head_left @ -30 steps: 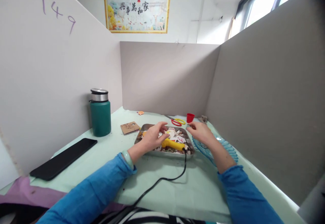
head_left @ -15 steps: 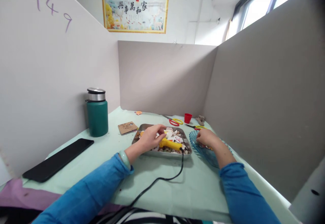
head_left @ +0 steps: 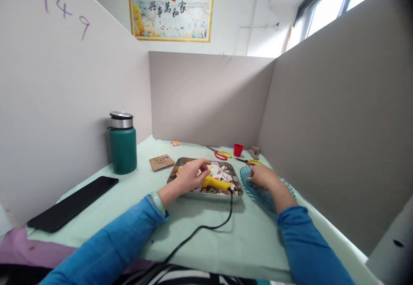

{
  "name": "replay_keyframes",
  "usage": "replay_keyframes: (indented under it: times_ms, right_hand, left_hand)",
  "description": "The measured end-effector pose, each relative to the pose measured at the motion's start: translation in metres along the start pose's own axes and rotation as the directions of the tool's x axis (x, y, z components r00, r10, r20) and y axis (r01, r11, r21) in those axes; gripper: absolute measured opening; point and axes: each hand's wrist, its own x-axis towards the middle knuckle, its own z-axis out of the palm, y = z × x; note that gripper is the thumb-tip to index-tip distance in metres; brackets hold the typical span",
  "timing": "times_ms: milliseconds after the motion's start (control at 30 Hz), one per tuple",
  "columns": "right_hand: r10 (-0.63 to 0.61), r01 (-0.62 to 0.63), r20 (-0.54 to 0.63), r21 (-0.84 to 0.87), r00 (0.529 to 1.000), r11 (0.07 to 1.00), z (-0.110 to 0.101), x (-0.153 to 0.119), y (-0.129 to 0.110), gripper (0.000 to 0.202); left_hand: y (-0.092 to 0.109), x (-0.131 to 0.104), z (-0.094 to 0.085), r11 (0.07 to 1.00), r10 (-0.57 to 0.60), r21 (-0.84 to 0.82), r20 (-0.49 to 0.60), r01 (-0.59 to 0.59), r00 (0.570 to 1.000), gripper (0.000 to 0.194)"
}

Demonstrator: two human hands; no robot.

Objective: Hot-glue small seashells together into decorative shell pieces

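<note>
My left hand [head_left: 192,174] hangs over a metal tray [head_left: 206,196], thumb and fingers curved with a gap between them. Right beside it, a yellow hot glue gun [head_left: 217,184] with a black cord lies on the tray's contents; its front part is hidden under my hand. Shells and small stones [head_left: 237,186] and white printed cutouts [head_left: 224,176] fill the tray. My right hand [head_left: 263,176] reaches into a blue scalloped glass dish [head_left: 263,199], fingertips closed together on something small and pale that I cannot make out.
Behind the tray lie two pairs of scissors [head_left: 221,154], a red cup [head_left: 238,150] and a grey lump [head_left: 254,152]. At left are a brown card [head_left: 161,162], a green flask [head_left: 123,149] and a black phone [head_left: 74,203]. The cord [head_left: 200,228] crosses the table's front. Partitions enclose three sides.
My right hand has shifted slightly in the dish, and a small pale piece now shows at its fingertips. My left hand and the glue gun stay where they were.
</note>
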Motion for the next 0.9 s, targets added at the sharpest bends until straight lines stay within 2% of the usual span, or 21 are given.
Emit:
replay_keyframes:
  times_ms: [100,167,233,400,700,900]
  right_hand:
    - [0.142,-0.112,0.162,-0.182,0.976,0.977,-0.007,0.001,-0.013,0.021]
    - [0.258,-0.133,0.314,-0.369,0.914,0.920,-0.013,0.000,-0.023,0.008]
    - [0.303,-0.136,0.355,-0.425,0.884,0.895,-0.018,-0.001,-0.030,0.002]
    - [0.314,-0.108,0.364,-0.488,0.877,0.866,-0.021,-0.002,-0.036,0.011]
    - [0.311,-0.122,0.304,-0.510,0.900,0.851,-0.018,-0.001,-0.040,0.016]
    - [0.321,-0.131,0.308,-0.506,0.895,0.852,-0.016,-0.001,-0.041,0.016]
  left_hand:
    - [-0.001,0.000,0.000,1.000,0.000,0.012,0.004,0.000,1.000,0.023]
    - [-0.001,0.000,0.000,1.000,-0.003,0.017,0.006,0.003,1.000,0.024]
    - [0.000,0.000,-0.001,1.000,-0.004,0.018,0.008,0.004,1.000,0.024]
    - [0.002,0.000,-0.001,1.000,-0.012,0.026,0.014,0.011,1.000,0.023]
    - [0.001,0.000,0.000,0.999,-0.021,0.026,0.013,0.020,1.000,0.023]
    - [0.001,0.001,-0.004,0.995,-0.090,-0.044,-0.001,0.090,0.996,0.022]
